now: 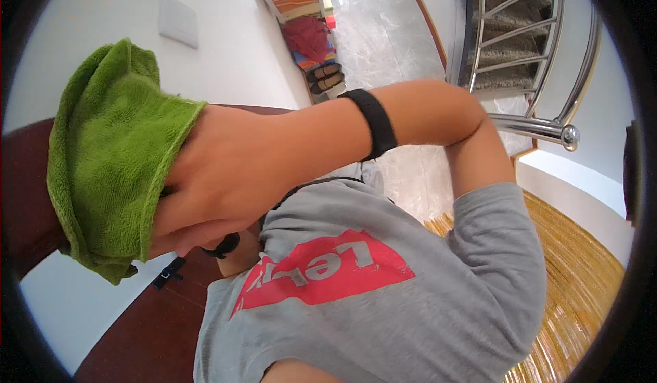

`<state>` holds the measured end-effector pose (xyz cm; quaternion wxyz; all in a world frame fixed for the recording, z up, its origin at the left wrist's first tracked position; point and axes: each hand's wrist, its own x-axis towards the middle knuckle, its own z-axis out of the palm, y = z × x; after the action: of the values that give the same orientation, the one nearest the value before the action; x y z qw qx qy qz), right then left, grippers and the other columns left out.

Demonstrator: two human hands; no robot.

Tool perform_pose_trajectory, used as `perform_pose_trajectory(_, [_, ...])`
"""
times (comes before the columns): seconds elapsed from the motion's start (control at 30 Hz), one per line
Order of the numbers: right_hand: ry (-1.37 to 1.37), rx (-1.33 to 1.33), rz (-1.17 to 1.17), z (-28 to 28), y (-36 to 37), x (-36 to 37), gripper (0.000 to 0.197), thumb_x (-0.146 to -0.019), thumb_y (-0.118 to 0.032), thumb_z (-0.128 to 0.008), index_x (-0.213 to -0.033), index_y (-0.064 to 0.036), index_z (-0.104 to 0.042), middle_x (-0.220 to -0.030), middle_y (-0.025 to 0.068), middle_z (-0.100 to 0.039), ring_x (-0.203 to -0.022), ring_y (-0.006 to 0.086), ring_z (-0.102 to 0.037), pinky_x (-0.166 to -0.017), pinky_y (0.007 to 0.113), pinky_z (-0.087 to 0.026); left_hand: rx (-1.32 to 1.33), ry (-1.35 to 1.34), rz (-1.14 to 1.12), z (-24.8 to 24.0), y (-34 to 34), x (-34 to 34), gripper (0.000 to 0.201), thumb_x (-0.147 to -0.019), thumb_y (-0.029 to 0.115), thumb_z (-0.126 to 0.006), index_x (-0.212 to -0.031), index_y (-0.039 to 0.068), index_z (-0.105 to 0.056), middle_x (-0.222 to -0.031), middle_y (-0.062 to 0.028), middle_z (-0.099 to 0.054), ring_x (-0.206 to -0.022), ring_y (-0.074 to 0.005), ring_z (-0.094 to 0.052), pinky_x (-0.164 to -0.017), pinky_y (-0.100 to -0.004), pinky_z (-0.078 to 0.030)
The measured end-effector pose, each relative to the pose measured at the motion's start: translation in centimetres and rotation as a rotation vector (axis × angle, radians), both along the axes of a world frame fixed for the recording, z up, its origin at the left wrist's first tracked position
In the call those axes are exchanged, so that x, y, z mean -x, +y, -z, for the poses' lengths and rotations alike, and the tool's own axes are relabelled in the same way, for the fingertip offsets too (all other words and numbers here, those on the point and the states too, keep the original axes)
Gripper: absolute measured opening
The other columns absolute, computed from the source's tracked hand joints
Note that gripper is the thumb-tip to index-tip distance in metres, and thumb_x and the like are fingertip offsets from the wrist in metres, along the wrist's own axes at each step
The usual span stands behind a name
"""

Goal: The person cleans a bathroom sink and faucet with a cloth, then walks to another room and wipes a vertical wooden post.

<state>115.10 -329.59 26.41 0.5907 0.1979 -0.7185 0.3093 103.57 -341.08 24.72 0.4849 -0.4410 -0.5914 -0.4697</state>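
A green terry cloth [109,160] is pressed flat by the right hand [219,184] against a dark brown wooden surface [27,198] at the left of the scene, with the fingers extended and tucked beneath the cloth's edge rather than closed around it. The forearm, on which a black wristband [374,123] is worn, is extended across the grey shirt with a red print [356,273]. The left hand is not shown, so its state cannot be told; a steel stair railing [540,126] is seen far right.
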Motion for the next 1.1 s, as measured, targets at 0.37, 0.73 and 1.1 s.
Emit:
perform_pose_trajectory(0.37, [0.284,-0.141,0.133,-7.4,0.7,3.7,0.032,-0.084,-0.038,-0.066,-0.109,-0.0204,-0.070,-0.120,0.0065,-0.063,-0.114,0.0322,-0.058,-0.095,0.047,-0.047,-0.341,-0.451,0.501,-4.6,1.9,-1.3,0.059,-0.101,0.038,-0.045,-0.143,-0.003,-0.041,-0.141,-0.0220,-0.049,-0.120,-0.0312,-0.056,-0.101,-0.0432,-0.044])
perform_pose_trajectory(0.73, [-0.029,-0.047,0.165,-4.1,0.5,-3.2,0.042,-0.083,-0.033,-0.068,-0.121,-0.0147,-0.065,-0.124,0.0121,-0.061,-0.113,0.0360,-0.058,-0.095,0.045,-0.049,-0.206,-0.255,0.342,-5.6,0.9,-2.1,0.044,-0.092,0.016,-0.064,-0.126,-0.010,-0.052,-0.124,-0.0193,-0.061,-0.103,-0.0237,-0.065,-0.085,-0.0368,-0.054])
perform_pose_trajectory(1.1, [-1.226,0.770,-0.138,18.7,1.9,-17.7,0.041,-0.097,-0.041,-0.059,-0.099,-0.0007,-0.068,-0.076,0.0094,-0.065,-0.068,0.0198,-0.058,-0.066,0.036,-0.049,-0.184,-0.054,0.213,-3.7,0.0,0.9,0.017,-0.092,0.009,-0.065,-0.090,-0.006,-0.058,-0.089,-0.0064,-0.064,-0.076,-0.0145,-0.057,-0.067,-0.0341,-0.050])
